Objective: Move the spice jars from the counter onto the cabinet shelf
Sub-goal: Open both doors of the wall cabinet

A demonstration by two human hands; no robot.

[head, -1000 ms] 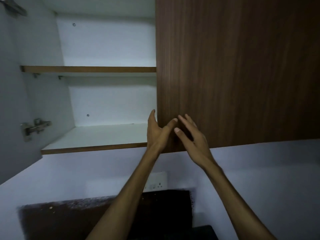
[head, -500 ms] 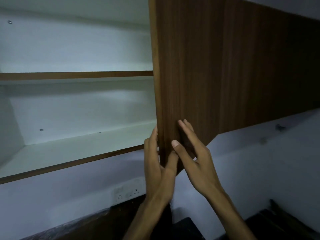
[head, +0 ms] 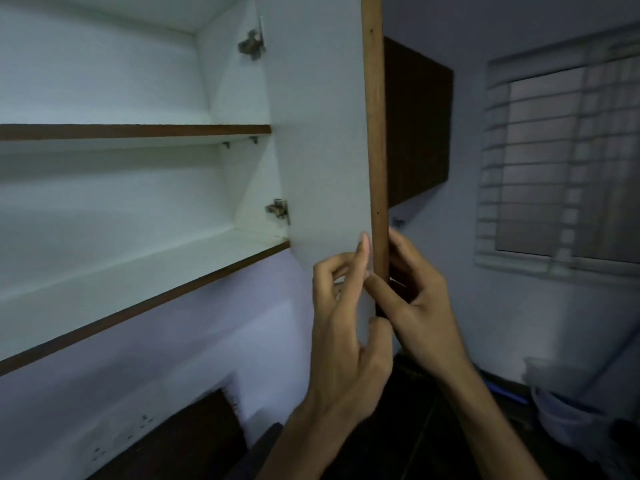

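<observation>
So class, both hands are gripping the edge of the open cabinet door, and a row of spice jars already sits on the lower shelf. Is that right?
Not quite. The head view shows the lower shelf bare, with no jars in sight. The left hand and right hand do grip the cabinet door edge.

Both hands, left and right, grip the open cabinet door edge; shelves apparently bare.
</observation>
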